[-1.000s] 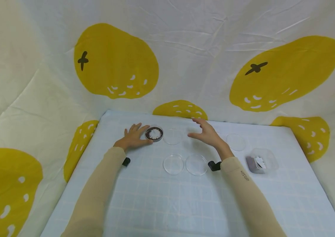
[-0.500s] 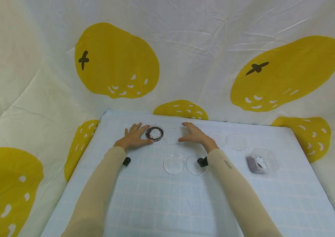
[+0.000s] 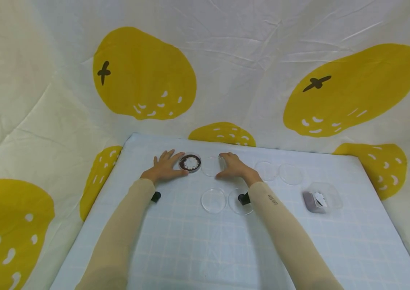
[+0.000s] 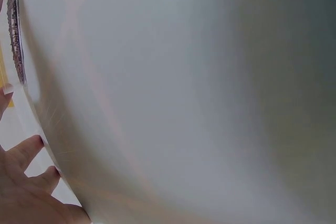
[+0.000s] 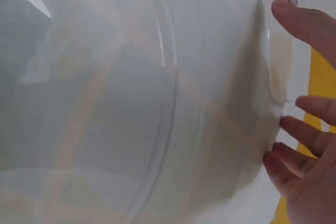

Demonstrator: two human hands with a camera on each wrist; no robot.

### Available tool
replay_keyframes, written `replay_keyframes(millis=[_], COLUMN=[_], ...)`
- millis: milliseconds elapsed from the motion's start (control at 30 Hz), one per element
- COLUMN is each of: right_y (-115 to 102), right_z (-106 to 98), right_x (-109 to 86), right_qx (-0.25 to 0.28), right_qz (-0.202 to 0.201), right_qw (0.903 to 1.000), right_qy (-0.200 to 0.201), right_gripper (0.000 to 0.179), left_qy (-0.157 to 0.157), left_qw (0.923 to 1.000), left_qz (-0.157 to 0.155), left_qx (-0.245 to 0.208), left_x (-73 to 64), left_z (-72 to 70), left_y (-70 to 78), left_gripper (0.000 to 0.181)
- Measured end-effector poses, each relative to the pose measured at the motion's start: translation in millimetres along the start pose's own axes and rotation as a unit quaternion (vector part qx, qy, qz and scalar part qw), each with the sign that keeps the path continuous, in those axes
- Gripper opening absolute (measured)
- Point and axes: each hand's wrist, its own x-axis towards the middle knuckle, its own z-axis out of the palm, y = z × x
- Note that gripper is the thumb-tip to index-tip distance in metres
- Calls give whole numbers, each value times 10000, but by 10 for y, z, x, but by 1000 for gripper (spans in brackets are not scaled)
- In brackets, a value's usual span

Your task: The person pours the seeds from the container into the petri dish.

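Observation:
A round clear petri dish (image 3: 200, 164), holding dark brown grainy stuff with white bits on top, stands at the back of the table. My left hand (image 3: 165, 167) spans it from the left, with thumb and index finger at opposite sides of its wall and the other fingers spread on the cloth. Against its right side lies an empty clear dish (image 3: 210, 175). My right hand (image 3: 234, 166) reaches round that dish's right side. In the right wrist view, the thumb (image 5: 299, 19) overlaps the empty dish's edge, while the index fingertip appears slightly apart from it.
Two more clear dishes or lids (image 3: 213, 212) lie nearer me, one partly under the right wrist's camera. Another pair (image 3: 290, 184) lies to the right. A clear plastic tub (image 3: 332, 197) with greyish and white contents stands farther right. A patterned curtain (image 3: 239, 92) hangs behind the table.
My right hand has moved left and lowered to the empty dish, its thumb and fingers drawing closer round it. The left hand has stayed at the filled petri dish.

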Motion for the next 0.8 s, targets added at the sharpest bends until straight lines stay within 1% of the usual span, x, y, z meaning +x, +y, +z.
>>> replay_keyframes(millis=[167, 367, 567, 800], right_y=[-32, -68, -72, -65], right_z=[23, 41, 47, 46], right_x=[-1, 0, -1, -10], right_qx=[-254, -432, -394, -182], right_qz=[73, 112, 116, 42], right_qw=[9997, 9989, 9990, 9998], right_qy=[19, 112, 159, 117], right_gripper=[90, 89, 89, 89], left_qy=[-6, 23, 61, 24], left_qw=[10000, 10000, 10000, 10000], left_qz=[-7, -17, 6, -29], left_qx=[-12, 10, 23, 34], left_x=[-8, -24, -19, -34], left_z=[-13, -24, -15, -28], left_y=[11, 31, 30, 55], left_gripper=[97, 95, 94, 94])
